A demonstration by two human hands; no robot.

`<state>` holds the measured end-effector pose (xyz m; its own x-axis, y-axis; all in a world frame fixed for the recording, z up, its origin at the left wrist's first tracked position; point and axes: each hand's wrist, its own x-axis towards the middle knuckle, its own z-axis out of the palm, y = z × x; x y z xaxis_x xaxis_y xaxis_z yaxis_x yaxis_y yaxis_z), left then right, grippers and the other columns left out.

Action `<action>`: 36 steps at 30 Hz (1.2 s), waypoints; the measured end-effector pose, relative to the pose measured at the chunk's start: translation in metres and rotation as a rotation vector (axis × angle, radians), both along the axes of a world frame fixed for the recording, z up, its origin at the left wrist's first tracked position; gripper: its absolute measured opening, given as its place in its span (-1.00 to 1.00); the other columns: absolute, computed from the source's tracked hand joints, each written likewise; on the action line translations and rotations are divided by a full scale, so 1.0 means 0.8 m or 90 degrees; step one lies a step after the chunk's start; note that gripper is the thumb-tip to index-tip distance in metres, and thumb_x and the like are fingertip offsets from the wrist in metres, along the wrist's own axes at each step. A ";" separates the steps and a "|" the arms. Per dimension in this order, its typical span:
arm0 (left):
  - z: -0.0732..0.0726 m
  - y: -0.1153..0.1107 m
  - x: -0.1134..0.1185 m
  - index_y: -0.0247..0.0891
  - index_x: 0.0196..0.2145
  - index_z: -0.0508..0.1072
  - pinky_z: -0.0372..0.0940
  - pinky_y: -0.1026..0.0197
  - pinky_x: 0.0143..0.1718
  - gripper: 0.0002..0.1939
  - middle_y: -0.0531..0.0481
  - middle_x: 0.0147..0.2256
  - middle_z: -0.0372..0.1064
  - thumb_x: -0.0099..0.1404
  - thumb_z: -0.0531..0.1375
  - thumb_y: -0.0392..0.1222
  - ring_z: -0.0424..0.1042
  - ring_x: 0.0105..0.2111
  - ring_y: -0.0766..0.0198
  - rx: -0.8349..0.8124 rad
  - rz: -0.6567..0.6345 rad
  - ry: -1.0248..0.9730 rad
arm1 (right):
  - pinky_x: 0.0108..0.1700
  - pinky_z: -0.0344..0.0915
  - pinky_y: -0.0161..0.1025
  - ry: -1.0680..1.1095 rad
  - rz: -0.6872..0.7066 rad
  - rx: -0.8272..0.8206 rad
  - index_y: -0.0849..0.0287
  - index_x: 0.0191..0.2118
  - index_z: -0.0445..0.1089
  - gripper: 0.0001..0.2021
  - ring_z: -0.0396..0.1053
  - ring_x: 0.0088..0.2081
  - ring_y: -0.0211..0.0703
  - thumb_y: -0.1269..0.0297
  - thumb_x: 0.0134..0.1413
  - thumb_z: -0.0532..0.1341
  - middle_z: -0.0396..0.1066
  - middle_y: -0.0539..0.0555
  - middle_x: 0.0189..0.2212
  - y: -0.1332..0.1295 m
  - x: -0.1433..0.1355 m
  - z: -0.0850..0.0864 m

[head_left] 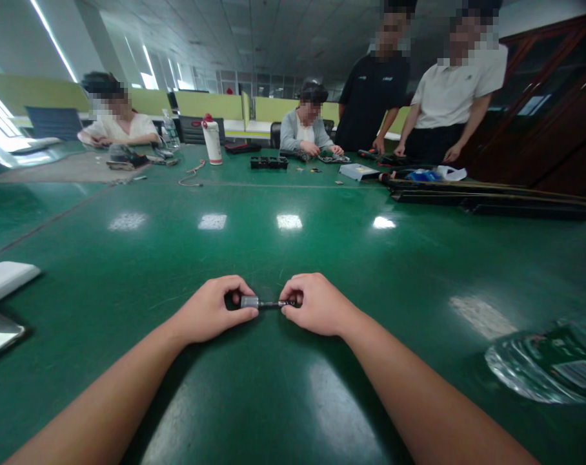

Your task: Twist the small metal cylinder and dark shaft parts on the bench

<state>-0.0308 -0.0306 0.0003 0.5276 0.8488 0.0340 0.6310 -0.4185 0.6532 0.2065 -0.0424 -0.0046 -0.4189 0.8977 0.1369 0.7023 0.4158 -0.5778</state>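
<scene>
Low over the green table, both hands meet at a small tool that looks like a screwdriver (250, 302), with a grey cylindrical handle and a thin dark shaft. It lies level, pointing from left to right. My left hand (214, 309) is closed round the grey handle with thumb and fingers. At the other end, my right hand (318, 303) pinches the tip of the shaft. The fingers partly cover that end, so I cannot make out its shape.
A clear plastic bottle (549, 361) lies at the right edge. White objects (7, 281) stand at the left edge. Farther off are a white tumbler (212, 141), a black case (268, 163) and a pile of dark strips (491, 197). Several people sit or stand beyond the table (254, 248).
</scene>
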 end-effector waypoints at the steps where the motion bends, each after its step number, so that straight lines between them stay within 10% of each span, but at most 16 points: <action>1: 0.000 0.000 0.000 -0.23 -0.27 0.51 0.26 0.21 -0.27 -0.77 0.03 -0.36 0.42 0.18 0.27 -0.03 0.40 -0.33 0.22 -0.001 0.001 0.001 | -0.43 0.14 -0.35 0.000 -0.003 -0.006 0.18 -0.40 0.52 -0.89 0.28 -0.47 -0.31 0.40 -0.12 0.24 0.42 -0.02 -0.50 0.000 0.001 0.000; 36: 0.002 -0.001 0.001 -0.22 -0.25 0.51 0.24 0.23 -0.29 -0.75 0.02 -0.35 0.44 0.17 0.29 -0.02 0.39 -0.33 0.21 0.020 -0.024 0.010 | -0.14 0.33 -0.26 0.135 0.023 -0.026 0.13 -0.10 0.50 -0.68 0.44 -0.27 -0.23 0.47 -0.05 0.32 0.51 0.04 -0.29 -0.005 -0.024 -0.010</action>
